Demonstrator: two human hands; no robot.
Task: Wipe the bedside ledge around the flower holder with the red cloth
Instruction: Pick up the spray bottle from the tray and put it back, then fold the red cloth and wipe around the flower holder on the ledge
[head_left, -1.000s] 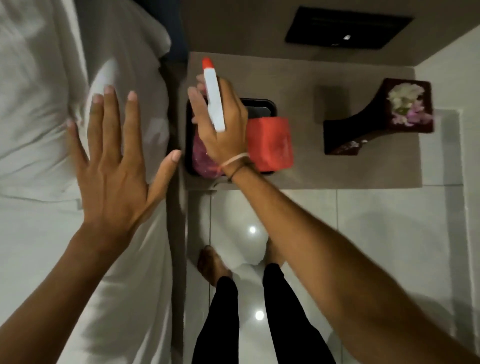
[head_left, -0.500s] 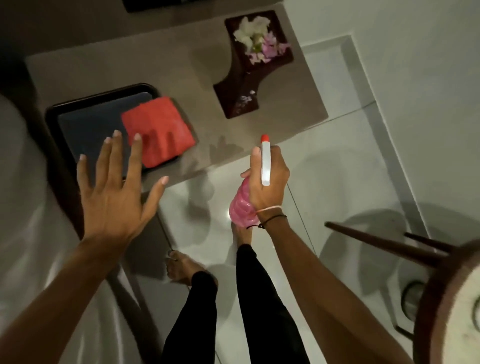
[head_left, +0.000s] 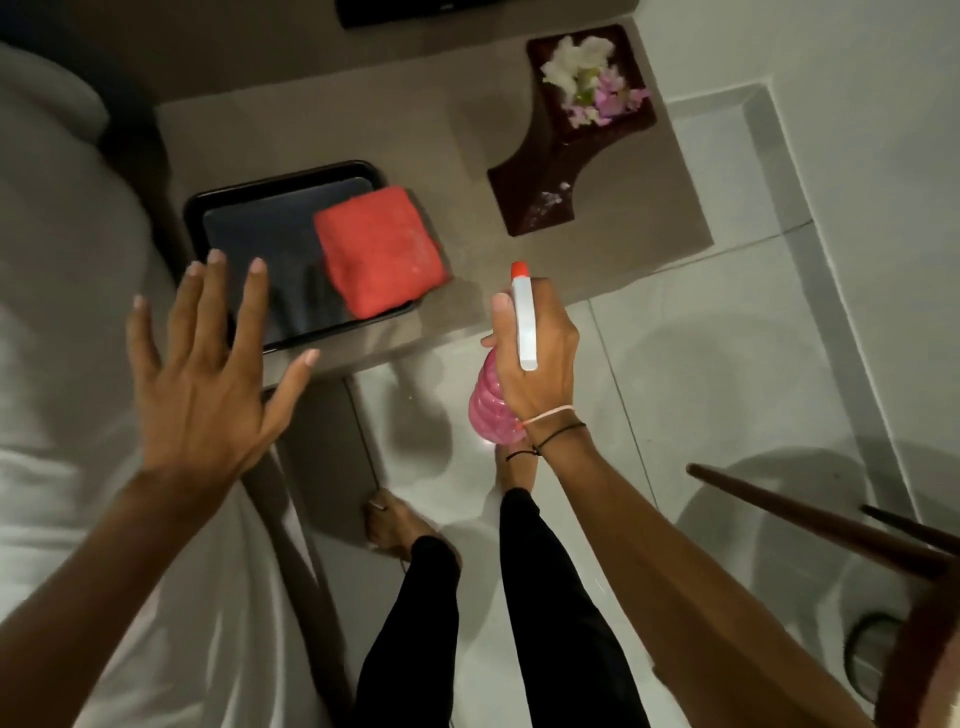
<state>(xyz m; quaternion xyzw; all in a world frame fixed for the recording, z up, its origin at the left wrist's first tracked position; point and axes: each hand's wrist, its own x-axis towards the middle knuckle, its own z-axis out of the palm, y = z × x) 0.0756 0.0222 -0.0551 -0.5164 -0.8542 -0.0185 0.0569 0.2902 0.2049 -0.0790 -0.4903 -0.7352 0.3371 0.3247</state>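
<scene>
A folded red cloth lies on the right end of a black tray on the brown bedside ledge. The dark flower holder, with white and pink flowers in its top, stands on the right part of the ledge. My right hand grips a pink spray bottle with a white, red-tipped nozzle, held over the ledge's front edge. My left hand hovers open, fingers spread, over the tray's near left corner and touches nothing.
The white bed fills the left side. A wooden stool with dark legs stands at the lower right. My legs and bare feet stand on pale floor tiles. A dark wall panel sits behind the ledge.
My right hand has lifted the spray bottle off the tray and drawn it back to the ledge's front edge. My left hand has moved from over the bed toward the tray.
</scene>
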